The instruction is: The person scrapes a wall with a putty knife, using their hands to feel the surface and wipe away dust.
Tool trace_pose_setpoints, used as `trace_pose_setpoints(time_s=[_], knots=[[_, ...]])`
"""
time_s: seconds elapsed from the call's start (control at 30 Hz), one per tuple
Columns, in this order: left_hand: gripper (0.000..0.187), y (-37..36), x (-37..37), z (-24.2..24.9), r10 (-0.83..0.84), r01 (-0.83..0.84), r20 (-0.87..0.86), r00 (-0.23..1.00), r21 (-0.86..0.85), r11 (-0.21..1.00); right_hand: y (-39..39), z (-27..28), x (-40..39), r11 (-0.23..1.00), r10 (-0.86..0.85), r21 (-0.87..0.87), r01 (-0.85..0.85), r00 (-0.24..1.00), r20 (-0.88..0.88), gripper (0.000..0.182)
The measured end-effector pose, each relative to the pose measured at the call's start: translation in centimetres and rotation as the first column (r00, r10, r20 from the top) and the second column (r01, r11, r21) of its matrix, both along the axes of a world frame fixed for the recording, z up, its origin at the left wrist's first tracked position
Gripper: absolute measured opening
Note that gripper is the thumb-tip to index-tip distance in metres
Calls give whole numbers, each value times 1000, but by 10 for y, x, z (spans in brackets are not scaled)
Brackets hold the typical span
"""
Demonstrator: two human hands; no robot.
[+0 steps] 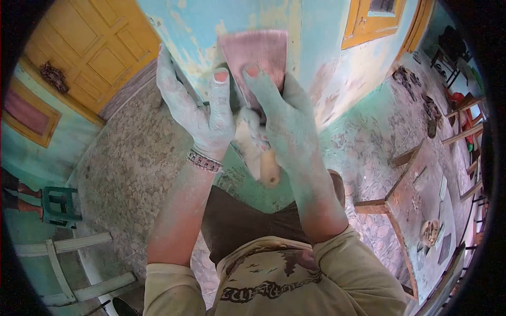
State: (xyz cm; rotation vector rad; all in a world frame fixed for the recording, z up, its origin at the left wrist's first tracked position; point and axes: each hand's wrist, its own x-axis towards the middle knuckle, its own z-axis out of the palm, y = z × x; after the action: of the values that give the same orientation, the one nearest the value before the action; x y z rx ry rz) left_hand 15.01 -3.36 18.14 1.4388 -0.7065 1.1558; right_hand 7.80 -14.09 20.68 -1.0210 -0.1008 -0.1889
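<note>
A wide metal scraper (263,58) with a wooden handle (270,169) is held up in front of the wall corner (253,16), whose pale blue paint shows cream patches. My right hand (287,113) grips it, the thumb lying on the blade and the fingers wrapped round the handle. To the left of the blade, my left hand (203,110) has its thumb raised and its fingers apart against the left side of the corner; nothing shows in it. White dust coats both hands. A bracelet (204,160) circles my left wrist.
A wooden table (406,210) with small items stands at the right, near chairs and shoes (432,108). At the left are a yellow door (100,47), a green stool (60,205) beside another person's feet (31,200), and a wooden frame (79,243).
</note>
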Motion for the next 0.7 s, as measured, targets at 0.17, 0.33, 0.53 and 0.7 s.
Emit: trace_pose_setpoints(time_s=[0.17, 0.33, 0.53, 0.7], knots=[[78, -2, 1, 0, -85, 84, -15, 996, -56, 995, 0, 1, 0, 999, -10, -46, 10, 1000, 10, 37], [79, 2, 3, 1, -39, 39, -7, 999, -12, 999, -1, 1, 1, 998, 53, -19, -53, 998, 21, 38], [77, 1, 1, -3, -35, 35, -15, 999, -13, 999, -1, -3, 0, 998, 38, -43, -38, 999, -6, 39], [76, 2, 2, -3, -8, 8, -8, 1000, 6, 1000, -1, 8, 6, 999, 27, -41, -24, 997, 66, 38]])
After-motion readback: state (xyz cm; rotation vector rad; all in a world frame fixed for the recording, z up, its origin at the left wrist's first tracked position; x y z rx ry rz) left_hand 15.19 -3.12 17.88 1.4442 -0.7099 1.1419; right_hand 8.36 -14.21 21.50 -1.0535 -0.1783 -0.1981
